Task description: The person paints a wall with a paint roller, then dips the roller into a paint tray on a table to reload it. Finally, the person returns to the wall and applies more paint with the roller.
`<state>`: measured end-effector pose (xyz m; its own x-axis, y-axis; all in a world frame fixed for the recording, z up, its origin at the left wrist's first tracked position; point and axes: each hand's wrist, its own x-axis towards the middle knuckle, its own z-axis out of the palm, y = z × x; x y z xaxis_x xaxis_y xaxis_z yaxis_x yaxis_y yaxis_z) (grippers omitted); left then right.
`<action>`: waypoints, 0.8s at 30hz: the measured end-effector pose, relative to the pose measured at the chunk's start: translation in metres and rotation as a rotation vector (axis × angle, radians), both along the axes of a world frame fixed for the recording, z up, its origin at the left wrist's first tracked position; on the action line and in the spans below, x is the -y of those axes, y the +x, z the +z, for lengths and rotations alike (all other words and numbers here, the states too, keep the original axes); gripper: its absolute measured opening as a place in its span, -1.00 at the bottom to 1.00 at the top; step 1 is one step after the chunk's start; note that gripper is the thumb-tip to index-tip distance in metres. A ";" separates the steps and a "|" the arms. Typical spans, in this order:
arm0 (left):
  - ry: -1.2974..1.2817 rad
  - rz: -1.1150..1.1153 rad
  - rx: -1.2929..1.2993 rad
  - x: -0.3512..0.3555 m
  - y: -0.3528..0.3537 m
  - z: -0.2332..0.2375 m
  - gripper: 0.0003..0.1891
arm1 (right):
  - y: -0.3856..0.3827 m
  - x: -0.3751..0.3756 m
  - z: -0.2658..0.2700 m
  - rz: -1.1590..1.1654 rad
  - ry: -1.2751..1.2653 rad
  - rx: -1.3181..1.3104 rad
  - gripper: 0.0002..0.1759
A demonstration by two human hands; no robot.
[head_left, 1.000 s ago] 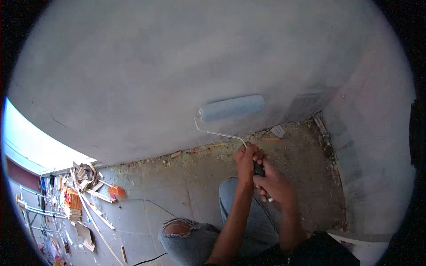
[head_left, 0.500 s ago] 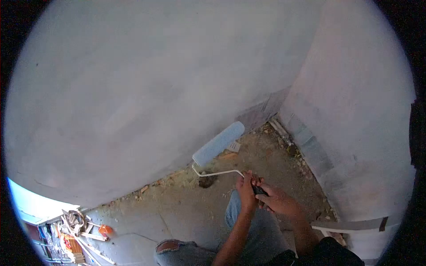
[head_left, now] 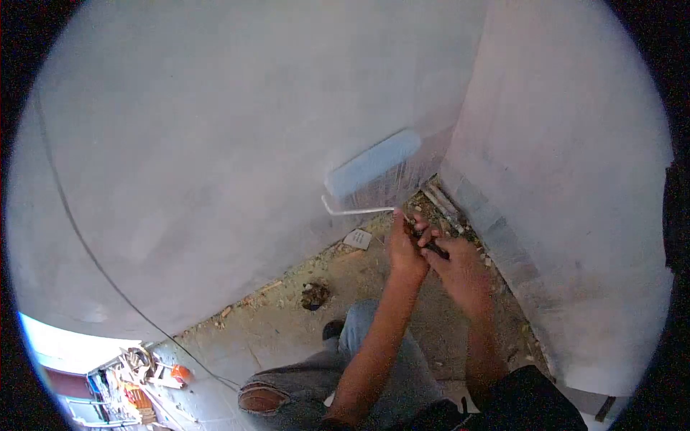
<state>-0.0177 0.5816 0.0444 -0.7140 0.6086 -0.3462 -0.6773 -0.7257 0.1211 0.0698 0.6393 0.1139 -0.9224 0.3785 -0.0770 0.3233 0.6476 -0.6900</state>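
A paint roller (head_left: 372,164) with a pale blue sleeve and a thin white wire frame presses against the lower part of a grey-white wall (head_left: 215,144), close to the corner. Both hands grip its dark handle. My left hand (head_left: 406,248) wraps the front of the handle, and my right hand (head_left: 460,269) holds it just behind. The handle is mostly hidden by my fingers. My knees in torn blue jeans (head_left: 374,366) show below my arms.
A second wall (head_left: 568,179) meets the first at the corner on the right. The bare concrete floor (head_left: 345,287) has rubble along the wall base and a small paper scrap (head_left: 357,238). Wood scraps and clutter (head_left: 136,381) lie far left. A thin cable (head_left: 93,258) crosses the wall.
The roller has moved up from near the floor onto the wall and closer to the corner. Both hands rose with it, and my view shifted right.
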 end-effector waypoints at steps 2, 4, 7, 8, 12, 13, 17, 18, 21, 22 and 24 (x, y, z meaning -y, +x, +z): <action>-0.014 0.028 0.100 -0.027 -0.022 -0.035 -0.63 | -0.026 -0.026 -0.024 0.026 0.004 0.028 -0.68; -0.163 0.075 0.281 -0.047 -0.034 -0.080 -0.64 | -0.049 -0.040 -0.065 0.074 0.147 0.087 -0.67; -0.097 0.070 0.385 -0.040 -0.056 -0.162 -0.68 | -0.082 -0.038 -0.134 0.088 0.152 0.193 -0.65; -0.086 0.057 0.394 -0.039 -0.062 -0.166 -0.69 | -0.079 -0.039 -0.131 0.079 0.122 0.122 -0.65; -0.021 -0.046 0.230 -0.023 -0.027 -0.038 -0.70 | -0.038 -0.024 -0.048 0.081 0.043 -0.141 -0.64; 0.029 -0.075 0.163 -0.024 -0.023 -0.022 -0.70 | -0.035 -0.025 -0.026 0.060 0.028 -0.063 -0.64; -0.438 -0.005 -0.125 -0.049 -0.040 -0.053 -0.71 | -0.061 -0.049 -0.053 0.065 0.062 0.066 -0.66; -0.502 0.006 -0.118 -0.055 -0.046 -0.089 -0.72 | -0.069 -0.056 -0.091 0.085 0.086 0.057 -0.67; -0.502 -0.034 0.044 -0.040 -0.059 -0.171 -0.73 | -0.083 -0.048 -0.178 0.202 0.084 -0.004 -0.67; -0.467 -0.065 0.107 -0.036 -0.066 -0.145 -0.74 | -0.082 -0.050 -0.154 0.162 0.111 -0.041 -0.67; -0.344 -0.065 0.069 -0.035 -0.041 -0.071 -0.75 | -0.056 -0.046 -0.091 0.098 0.125 -0.077 -0.68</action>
<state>-0.0589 0.6167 -0.0262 -0.6455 0.4909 -0.5850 -0.7356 -0.6057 0.3034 0.0138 0.6852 0.0231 -0.9568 0.2883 0.0374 0.2034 0.7559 -0.6222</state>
